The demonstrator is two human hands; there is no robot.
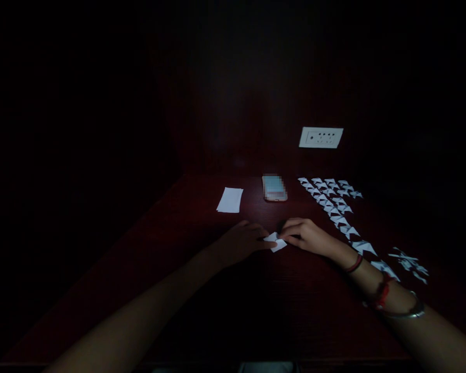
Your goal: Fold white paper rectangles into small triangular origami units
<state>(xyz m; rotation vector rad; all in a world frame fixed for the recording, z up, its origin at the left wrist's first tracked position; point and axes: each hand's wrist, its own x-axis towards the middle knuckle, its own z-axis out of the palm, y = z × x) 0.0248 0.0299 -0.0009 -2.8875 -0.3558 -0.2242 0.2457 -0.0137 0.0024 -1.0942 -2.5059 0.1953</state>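
A small folded piece of white paper (278,245) lies on the dark red table, between my two hands. My left hand (243,242) reaches in from the left, its fingers pressed on the paper's left side. From the right, my right hand (306,236) pinches the paper's upper right edge with bent fingers. Parts of the paper are hidden under the fingertips. Beyond my left hand rests a stack of white paper sheets (230,200). Rows of folded white paper pieces (330,204) run along the right side, some close to my right forearm.
A phone (274,187) with a blurred screen lies at the back of the table (171,233). A white wall socket (321,138) is above it. Loose paper scraps (409,263) lie at the far right. The surroundings are very dark.
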